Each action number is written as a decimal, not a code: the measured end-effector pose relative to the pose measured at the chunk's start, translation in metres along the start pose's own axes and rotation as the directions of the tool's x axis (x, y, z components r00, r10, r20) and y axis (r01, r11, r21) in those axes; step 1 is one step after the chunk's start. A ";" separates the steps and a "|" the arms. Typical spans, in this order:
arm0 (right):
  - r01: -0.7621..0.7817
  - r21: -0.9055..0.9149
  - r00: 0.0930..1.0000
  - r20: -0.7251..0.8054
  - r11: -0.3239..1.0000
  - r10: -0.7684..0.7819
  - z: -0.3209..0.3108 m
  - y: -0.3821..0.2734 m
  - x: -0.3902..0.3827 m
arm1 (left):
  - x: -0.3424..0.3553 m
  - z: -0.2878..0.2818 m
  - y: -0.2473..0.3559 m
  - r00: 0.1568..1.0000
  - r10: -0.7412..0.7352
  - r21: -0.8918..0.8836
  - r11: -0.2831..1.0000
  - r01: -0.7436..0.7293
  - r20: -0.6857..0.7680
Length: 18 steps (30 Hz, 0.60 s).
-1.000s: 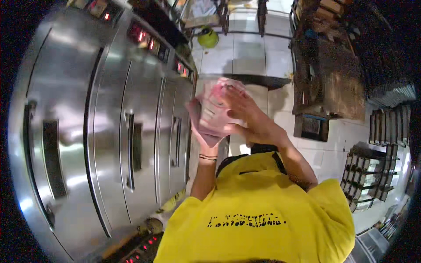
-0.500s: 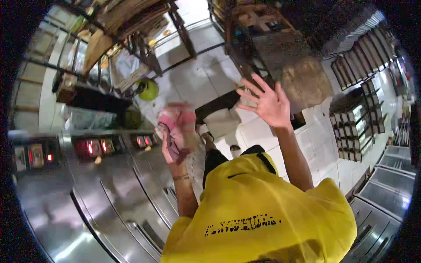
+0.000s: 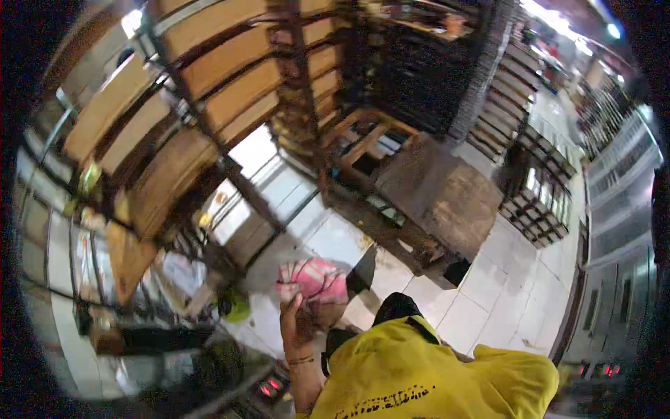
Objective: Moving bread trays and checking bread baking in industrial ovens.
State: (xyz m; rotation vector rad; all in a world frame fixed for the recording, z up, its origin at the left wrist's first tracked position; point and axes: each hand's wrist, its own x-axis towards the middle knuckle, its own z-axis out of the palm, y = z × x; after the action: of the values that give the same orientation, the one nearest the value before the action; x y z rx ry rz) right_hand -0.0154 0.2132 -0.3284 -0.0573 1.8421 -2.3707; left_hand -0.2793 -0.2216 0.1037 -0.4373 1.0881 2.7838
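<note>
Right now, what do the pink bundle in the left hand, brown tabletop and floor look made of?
Bundle: likely matte cloth; soft folds, pale stripes. Tabletop: probably worn, dull wood; patchy brown, but blur leaves it open. Floor: looks like ceramic tile, faintly glossy; pale, with a grid of joints.

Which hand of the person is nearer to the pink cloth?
Left. The left hand holds the pink cloth. The right hand is out of view, so its position relative to the cloth cannot be told.
</note>
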 end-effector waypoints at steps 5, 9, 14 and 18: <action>0.315 -0.040 0.943 0.129 0.948 -0.307 0.065 -0.032 -0.021 | 0.059 -0.070 0.031 0.990 -0.141 -0.005 0.990 0.141 0.030; 0.386 0.007 0.886 0.274 0.922 -0.373 0.098 0.004 0.006 | 0.072 -0.056 0.037 0.989 -0.143 0.061 0.988 0.141 0.038; 0.463 0.113 0.738 0.501 0.879 -0.453 0.146 -0.089 0.186 | 0.078 -0.053 0.047 0.854 -0.381 -0.020 0.910 0.414 0.356; 0.473 0.213 0.552 0.684 0.855 -0.476 0.201 -0.174 0.249 | 0.077 -0.040 0.034 0.965 -0.174 0.077 0.984 0.161 0.195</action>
State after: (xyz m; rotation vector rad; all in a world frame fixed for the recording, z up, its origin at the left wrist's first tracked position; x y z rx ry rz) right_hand -0.2532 0.0284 -0.1238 -1.4525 1.5052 -2.1041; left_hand -0.3511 -0.2735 0.0741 -0.2236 1.0352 2.5738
